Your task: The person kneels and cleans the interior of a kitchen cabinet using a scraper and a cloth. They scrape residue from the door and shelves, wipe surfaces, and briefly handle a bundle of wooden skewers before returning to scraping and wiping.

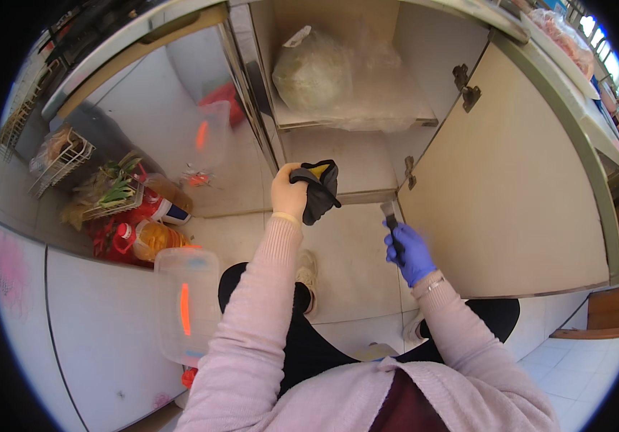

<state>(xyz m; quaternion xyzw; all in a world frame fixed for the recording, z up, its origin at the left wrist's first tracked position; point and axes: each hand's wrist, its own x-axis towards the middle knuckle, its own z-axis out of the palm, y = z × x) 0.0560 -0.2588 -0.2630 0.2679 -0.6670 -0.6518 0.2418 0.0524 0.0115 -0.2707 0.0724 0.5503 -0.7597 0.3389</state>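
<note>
My left hand [289,190], in a pale glove, grips a bunched dark grey cloth [320,189] with black edging and a yellow patch, in front of an open cabinet. To its right my right hand [411,254], in a purple glove, holds the black handle of a scraper or flat brush [390,216]; its light, flat end points up toward the cabinet's lower edge. On the cabinet shelf [309,120] lies a large pale green round thing [312,73] inside clear plastic, with more clear plastic beside it. The cabinet door [514,178] stands open on the right, its hinges showing.
At left are oil bottles [158,240], leafy vegetables in a wire rack [115,186] and a translucent plastic container [187,308] with an orange strip. A shiny cabinet panel [180,108] reflects some things. Above right, a counter [563,59] holds bagged meat-like food [563,38]. My shoes are on floor tiles [347,259].
</note>
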